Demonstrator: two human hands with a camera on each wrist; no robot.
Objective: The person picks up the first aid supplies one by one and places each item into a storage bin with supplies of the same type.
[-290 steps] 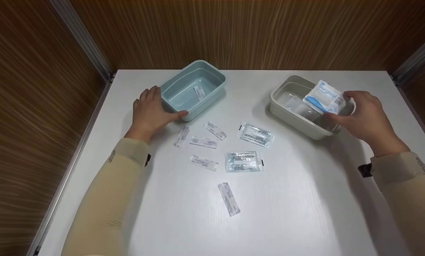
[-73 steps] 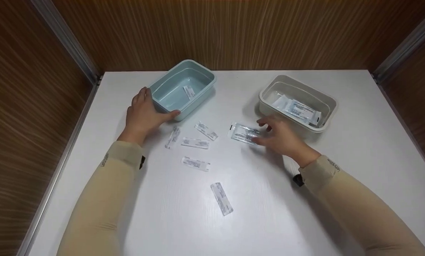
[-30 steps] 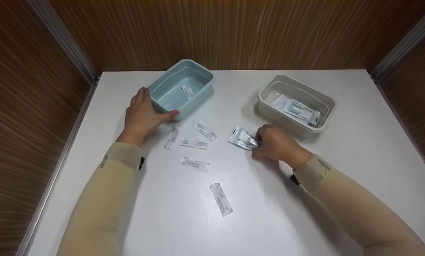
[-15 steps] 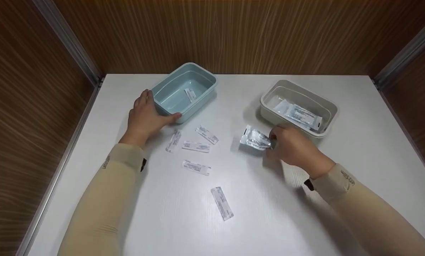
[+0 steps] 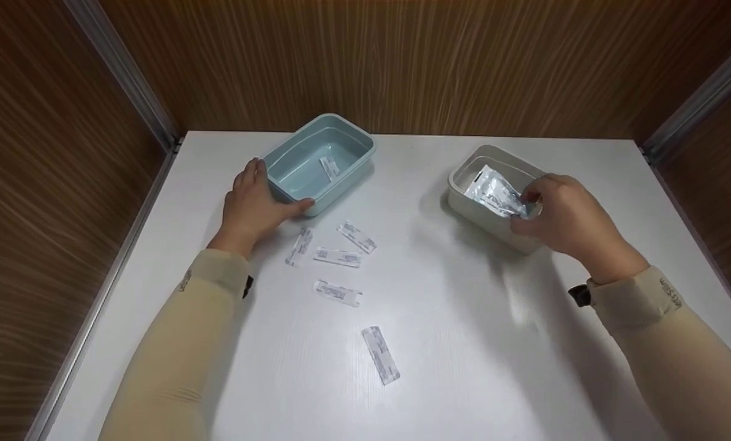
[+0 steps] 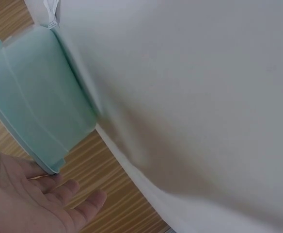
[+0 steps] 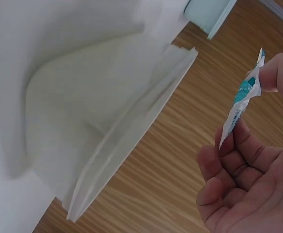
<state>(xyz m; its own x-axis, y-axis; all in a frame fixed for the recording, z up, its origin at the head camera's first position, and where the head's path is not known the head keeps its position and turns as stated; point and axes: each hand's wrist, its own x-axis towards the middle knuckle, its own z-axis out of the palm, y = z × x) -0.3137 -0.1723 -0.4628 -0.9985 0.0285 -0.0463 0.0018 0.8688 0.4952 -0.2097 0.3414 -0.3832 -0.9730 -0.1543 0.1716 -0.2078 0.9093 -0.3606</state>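
Observation:
My right hand pinches one end of a flat, shiny sealed packet over the off-white bin. In the right wrist view the packet shows edge-on between thumb and fingers, with teal print. Hand and packet hide most of what lies in that bin. At the left, my left hand rests against the near-left end of the blue-green bin, fingers spread along the rim and thumb at the front corner. Its fingers lie loosely under the rim of the blue-green bin in the left wrist view.
Inside the blue-green bin is one slim white wrapped strip. Several more such strips lie on the white table between the arms, one strip nearer the front. Wood-grain panels rise behind and at both sides.
My right hand has picked the packet up from the table and carried it right and back to over the off-white bin. The left hand has stayed at the blue-green bin.

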